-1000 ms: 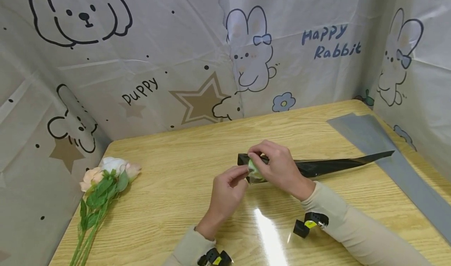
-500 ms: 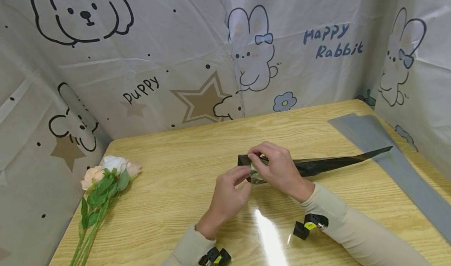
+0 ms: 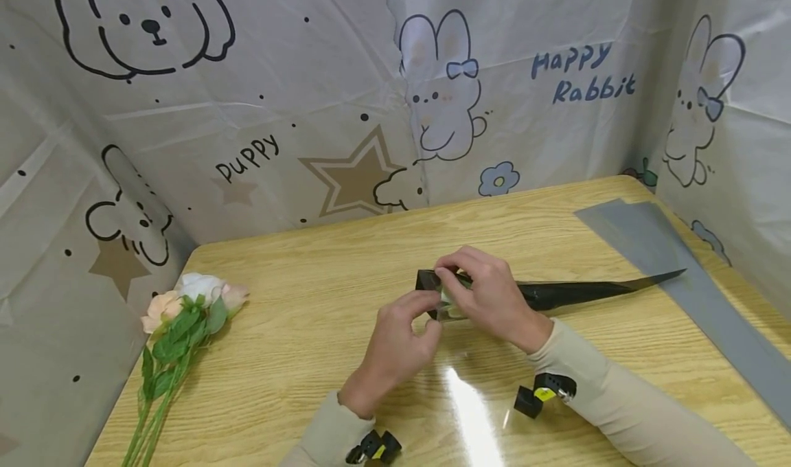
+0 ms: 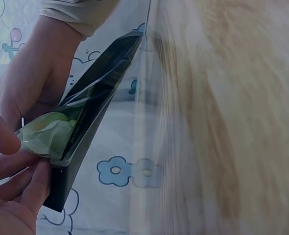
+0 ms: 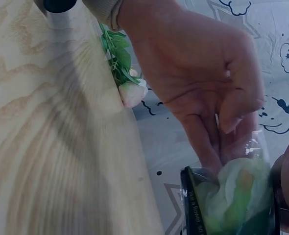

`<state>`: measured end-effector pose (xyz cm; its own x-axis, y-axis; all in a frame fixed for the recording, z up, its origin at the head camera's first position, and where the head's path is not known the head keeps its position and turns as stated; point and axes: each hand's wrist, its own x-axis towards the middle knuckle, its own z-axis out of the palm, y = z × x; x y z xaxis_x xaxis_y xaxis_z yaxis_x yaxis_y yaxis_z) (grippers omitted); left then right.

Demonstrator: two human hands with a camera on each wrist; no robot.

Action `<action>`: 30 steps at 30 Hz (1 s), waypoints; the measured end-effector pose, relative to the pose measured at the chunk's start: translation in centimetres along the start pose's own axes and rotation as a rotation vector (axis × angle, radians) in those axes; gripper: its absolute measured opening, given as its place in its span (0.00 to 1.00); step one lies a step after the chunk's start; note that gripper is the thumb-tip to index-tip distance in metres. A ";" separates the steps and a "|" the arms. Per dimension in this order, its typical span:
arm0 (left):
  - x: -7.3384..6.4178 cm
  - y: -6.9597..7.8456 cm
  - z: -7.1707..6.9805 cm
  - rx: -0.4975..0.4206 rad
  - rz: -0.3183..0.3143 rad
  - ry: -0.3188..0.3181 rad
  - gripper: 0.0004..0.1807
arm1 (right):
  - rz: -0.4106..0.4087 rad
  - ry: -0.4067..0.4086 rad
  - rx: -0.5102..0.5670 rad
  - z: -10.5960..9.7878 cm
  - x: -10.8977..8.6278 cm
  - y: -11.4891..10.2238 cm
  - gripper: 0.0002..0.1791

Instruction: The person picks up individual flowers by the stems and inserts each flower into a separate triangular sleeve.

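Note:
A black flower sleeve (image 3: pixel 568 293) with a clear front lies lengthwise on the table, its narrow tail pointing right. Inside its wide end sits a pale green-white flower (image 4: pixel 51 132), seen through the film. My right hand (image 3: pixel 488 292) grips the sleeve near that end, thumb over the clear film. At the opening, my left hand (image 3: pixel 395 340) pinches the film's edge between thumb and fingers. In the right wrist view the left hand (image 5: pixel 203 78) reaches down to the opening, its fingertips partly behind the film. The flower's stem is hidden in the sleeve.
Several artificial roses (image 3: pixel 185 316) with green stems lie at the table's left side. Flat grey sleeves (image 3: pixel 667 247) lie along the right edge, under the black tail. A printed cloth (image 3: pixel 278 110) hangs around the wooden table (image 3: pixel 278 384).
The sleeve's tail has shifted, dipping slightly lower at its tip. My left fingers have moved slightly at the opening; the thumb is farther from them. The right hand stays put.

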<state>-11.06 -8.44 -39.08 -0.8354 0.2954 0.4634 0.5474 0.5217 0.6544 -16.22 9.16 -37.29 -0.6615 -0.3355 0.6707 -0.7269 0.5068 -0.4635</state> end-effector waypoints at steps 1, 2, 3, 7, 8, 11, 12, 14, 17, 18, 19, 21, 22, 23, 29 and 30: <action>0.0 0.0 0.0 0.005 0.001 0.003 0.19 | -0.002 0.000 -0.003 -0.1 0.1 0.0 0.03; 0.0 0.0 0.0 0.007 0.002 0.003 0.19 | -0.005 0.001 -0.005 -0.2 0.1 0.1 0.03; 0.0 0.0 0.0 0.008 -0.001 0.004 0.20 | -0.008 0.004 -0.004 -0.3 0.2 0.1 0.03; 0.0 -0.1 -0.2 0.006 -0.021 0.011 0.20 | -0.017 0.012 -0.011 -0.5 0.3 0.4 0.03; 0.0 -0.1 -0.2 0.006 -0.025 0.014 0.20 | -0.019 0.015 -0.011 -0.6 0.4 0.5 0.04; 0.1 -0.1 -0.5 0.011 -0.031 0.030 0.19 | -0.019 0.023 -0.013 -0.8 0.5 0.7 0.04; 0.1 -0.1 -0.6 0.012 -0.032 0.035 0.19 | -0.017 0.025 -0.013 -0.8 0.5 0.7 0.04; 0.2 0.0 -0.8 0.011 -0.034 0.043 0.19 | -0.011 0.028 -0.014 -1.0 0.6 0.7 0.04; 0.3 0.0 -1.0 0.014 -0.041 0.049 0.19 | 0.001 0.031 -0.018 -1.3 0.7 0.9 0.04; 0.3 0.0 -1.1 0.014 -0.044 0.051 0.19 | 0.005 0.032 -0.022 -1.4 0.8 0.9 0.05; 0.3 -0.1 -1.1 0.017 -0.046 0.053 0.19 | 0.010 0.034 -0.024 -1.5 0.8 1.0 0.05; 0.3 -0.1 -1.2 0.020 -0.050 0.056 0.18 | 0.020 0.036 -0.025 -1.7 0.8 1.0 0.05; 0.4 -0.1 -1.2 0.021 -0.051 0.058 0.18 | 0.025 0.037 -0.027 -1.8 0.9 1.0 0.05; 0.4 -0.1 -1.3 0.023 -0.052 0.059 0.18 | 0.030 0.040 -0.029 -1.9 0.9 1.0 0.05; 0.5 -0.4 -1.5 0.018 -0.097 0.072 0.16 | 0.030 0.062 -0.035 -2.3 1.0 1.1 0.04; 0.5 -0.5 -1.6 0.014 -0.110 0.082 0.15 | 0.023 0.066 -0.036 -2.3 1.1 1.0 0.04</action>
<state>-11.70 -9.85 -38.24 -0.8831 0.1697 0.4375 0.4519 0.5588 0.6954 -17.24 11.10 -35.71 -0.6637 -0.2708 0.6973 -0.7036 0.5424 -0.4591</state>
